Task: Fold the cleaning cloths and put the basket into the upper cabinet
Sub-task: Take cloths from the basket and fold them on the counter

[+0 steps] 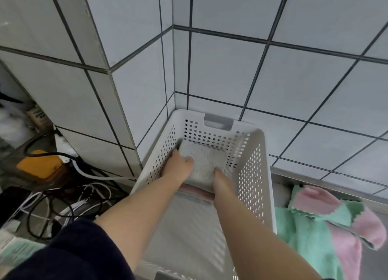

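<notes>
A white perforated plastic basket (255, 174) stands on the counter in the tiled corner. Both my arms reach down into it. A folded grey-white cloth (204, 160) lies at the basket's far end. My left hand (179, 165) holds the cloth's left edge, with its thumb on top. My right hand (220, 180) grips the cloth's near right corner. Under the cloth a folded pink cloth (197, 192) shows as a strip. Unfolded green and pink cloths (323, 223) lie in a heap on the counter right of the basket.
Tiled walls (294, 80) close in behind and left of the basket. To the left, a tangle of black and white cables (63, 204) and an orange box (42, 165) fill a lower area. A metal counter rim (315, 180) runs along the right wall.
</notes>
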The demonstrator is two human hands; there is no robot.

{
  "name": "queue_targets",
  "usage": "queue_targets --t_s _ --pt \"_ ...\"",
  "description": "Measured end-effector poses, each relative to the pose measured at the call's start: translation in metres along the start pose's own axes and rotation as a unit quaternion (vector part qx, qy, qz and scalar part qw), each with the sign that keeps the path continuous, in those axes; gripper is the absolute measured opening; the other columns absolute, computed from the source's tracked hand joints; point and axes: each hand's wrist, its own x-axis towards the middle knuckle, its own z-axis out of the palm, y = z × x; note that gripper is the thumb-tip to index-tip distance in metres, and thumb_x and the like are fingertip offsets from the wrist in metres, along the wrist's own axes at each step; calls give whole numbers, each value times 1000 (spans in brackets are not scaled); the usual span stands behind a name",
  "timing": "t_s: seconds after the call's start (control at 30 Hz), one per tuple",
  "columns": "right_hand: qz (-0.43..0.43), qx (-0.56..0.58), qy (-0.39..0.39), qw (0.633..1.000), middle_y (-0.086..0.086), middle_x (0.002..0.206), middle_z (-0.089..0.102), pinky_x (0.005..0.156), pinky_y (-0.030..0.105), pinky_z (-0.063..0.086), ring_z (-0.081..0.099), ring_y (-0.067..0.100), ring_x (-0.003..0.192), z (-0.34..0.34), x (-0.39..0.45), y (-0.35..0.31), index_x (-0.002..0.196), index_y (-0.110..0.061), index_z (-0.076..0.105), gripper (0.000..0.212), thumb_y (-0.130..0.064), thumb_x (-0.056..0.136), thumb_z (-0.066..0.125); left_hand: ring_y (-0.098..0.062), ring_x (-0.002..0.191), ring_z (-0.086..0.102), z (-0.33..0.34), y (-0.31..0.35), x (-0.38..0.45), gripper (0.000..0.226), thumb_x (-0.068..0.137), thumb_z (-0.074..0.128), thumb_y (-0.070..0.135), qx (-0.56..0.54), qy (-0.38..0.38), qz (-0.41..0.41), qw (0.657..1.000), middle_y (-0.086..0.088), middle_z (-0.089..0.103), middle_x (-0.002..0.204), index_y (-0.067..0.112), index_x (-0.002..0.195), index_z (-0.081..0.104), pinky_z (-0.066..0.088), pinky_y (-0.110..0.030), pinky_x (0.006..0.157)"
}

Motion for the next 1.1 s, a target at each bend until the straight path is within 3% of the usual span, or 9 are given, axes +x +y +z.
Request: queue_targets --t_s 0.07,0.17,0.23,0.33,0.43,0.5,0.6,0.9,1.1 --pt "-11 -13 1 1000 12 127 53 95 37 40 50 30 113 3 1 1 134 -6 46 53 -43 97 37 -24 136 34 1 -3 -7 61 94 45 27 130 75 155 976 -8 32 149 13 147 20 31 -36 111" --pt "-85 -67 31 994 11 140 47 99 37 39 47 31 124 8 4 6 140 -9 39 53 -40 97 37 -23 145 11 5 0 -11 55 96 38 22 288 81 344 890 -7 19 156 11 147 22 9 -40 119" --pt "-197 -180 84 960 8 152 30 111 43 29 32 27 137 4 2 9 147 -16 22 56 -35 97 37 -21 146 5 9 1 -8 55 97 34 25 331 47 341 879 -5 15 158 10 148 21 1 -44 119" --pt "-356 -370 92 853 -2 159 6 118 48 3 3 17 146 2 0 9 150 -23 13 53 -27 99 29 -20 146 -2 13 -5 -1 56 100 26 31 373 13 326 869 -5 7 159 10 150 13 -3 -44 118" --pt "-363 -465 58 805 -4 159 -4 116 53 -5 -9 14 146 6 9 14 149 -28 12 50 -31 101 22 -20 146 -8 14 -20 6 65 94 7 43 380 -4 298 876 -6 1 159 12 150 6 -3 -41 119" --pt "-342 -484 49 804 -5 159 -10 115 55 -6 -11 15 145 9 14 19 150 -30 6 51 -35 101 19 -21 146 -10 16 -28 9 84 77 -12 50 382 3 290 877 -8 -3 159 12 150 2 -5 -38 119" --pt "-312 -483 44 817 -7 158 -12 114 55 -8 -11 17 145 9 18 21 150 -30 2 54 -38 100 19 -20 146 -12 19 -33 11 89 71 -14 52 369 0 272 889 -8 -6 159 12 150 -1 -9 -35 117" --pt "-313 -432 45 845 -4 159 6 116 55 2 3 20 146 4 14 6 148 -25 19 53 -36 98 32 -20 146 5 7 -13 2 61 97 35 31 286 3 270 920 -6 10 158 11 150 12 5 -34 119" --pt "-378 -287 41 879 7 146 37 103 31 34 41 23 130 -24 -29 -26 132 -15 50 37 -22 95 47 -18 130 41 -17 25 -40 46 94 49 21 135 46 307 941 -1 45 142 18 138 41 32 -30 106"
